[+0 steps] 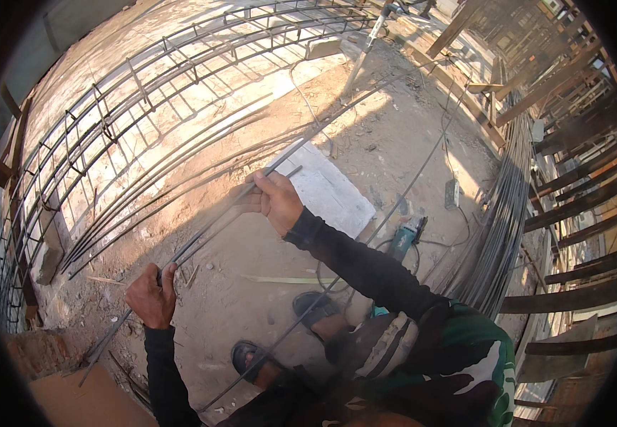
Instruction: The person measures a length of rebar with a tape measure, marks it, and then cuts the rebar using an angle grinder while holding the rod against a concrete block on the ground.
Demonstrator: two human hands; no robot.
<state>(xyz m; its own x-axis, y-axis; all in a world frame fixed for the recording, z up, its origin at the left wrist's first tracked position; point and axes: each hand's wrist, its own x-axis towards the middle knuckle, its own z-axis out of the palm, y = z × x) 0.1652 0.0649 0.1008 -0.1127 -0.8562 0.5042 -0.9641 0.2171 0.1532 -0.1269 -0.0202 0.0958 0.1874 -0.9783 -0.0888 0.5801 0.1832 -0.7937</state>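
Two thin steel reinforcing bars (298,146) run side by side from the lower left toward the upper right. One is long and reaches far beyond my right hand; a shorter one ends just past that hand, over a white slab (337,191). My left hand (153,295) is closed round the bars at the left, thumb on top. Farther up, my right hand (278,201) grips them between thumb and fingers. Loose bars (170,162) lie on the ground beyond my hands.
A long tied rebar cage (196,60) curves across the far left. A teal angle grinder (403,242) with its cord lies right of the slab. Another single bar (296,326) crosses near my sandals. Bundled bars (497,228) and timber (572,213) line the right.
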